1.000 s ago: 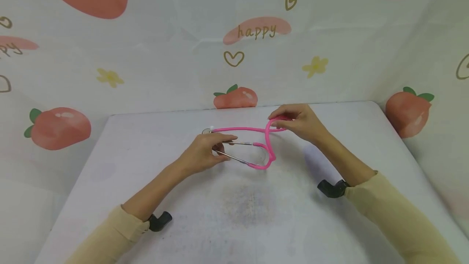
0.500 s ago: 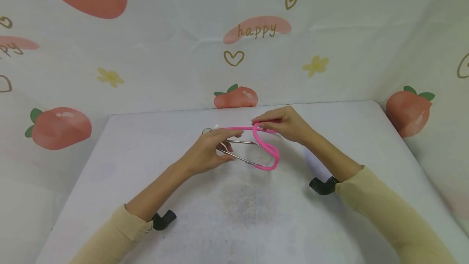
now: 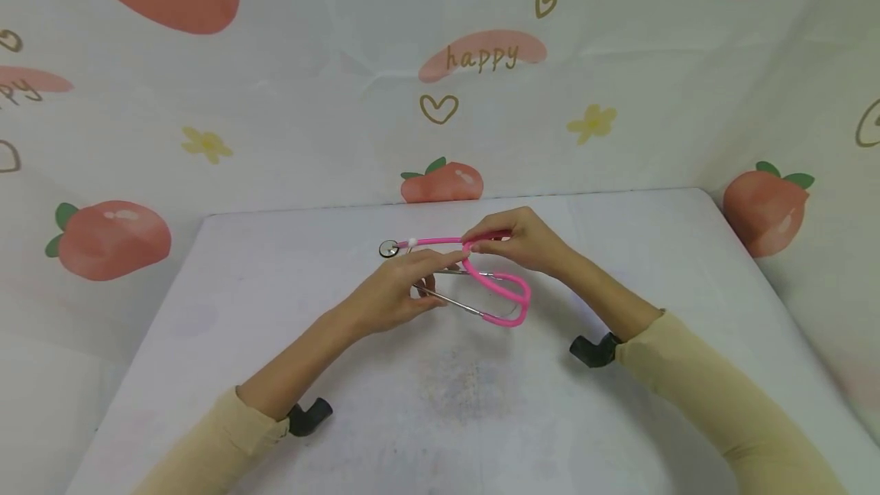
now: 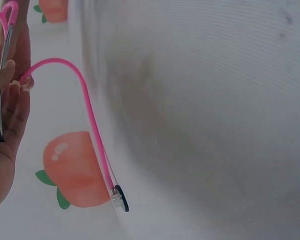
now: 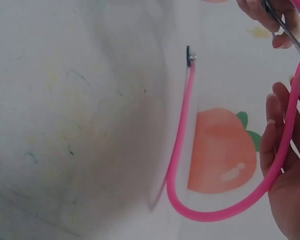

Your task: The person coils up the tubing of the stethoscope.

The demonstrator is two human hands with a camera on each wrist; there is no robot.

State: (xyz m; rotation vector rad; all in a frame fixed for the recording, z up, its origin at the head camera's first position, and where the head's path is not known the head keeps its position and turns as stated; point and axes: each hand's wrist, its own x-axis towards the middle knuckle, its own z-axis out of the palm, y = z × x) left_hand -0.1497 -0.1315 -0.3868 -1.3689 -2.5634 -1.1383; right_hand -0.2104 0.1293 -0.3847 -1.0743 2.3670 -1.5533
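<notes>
Pink stethoscope [image 3: 496, 289] held just above the white bench [image 3: 440, 403], tubing folded over. Left hand [image 3: 395, 289] grips the metal ear tubes [image 3: 450, 298]; right hand [image 3: 519, 241] pinches the tubing. Best to keep the loops even, the chest piece [image 3: 388, 248] clear of tangles.

Both arms wear long, pale yellow sleeves [image 3: 715, 403] of a soft, snug fabric that end short of the wrists, leaving the forearms and hands bare. Under each forearm, at the cuff, sits a small black, matte, rounded camera mount: the left mount [image 3: 309, 416] and the right mount [image 3: 593, 350]. The left hand [image 3: 392, 292] and right hand [image 3: 525, 239] wear no gloves, rings or watch.
</notes>
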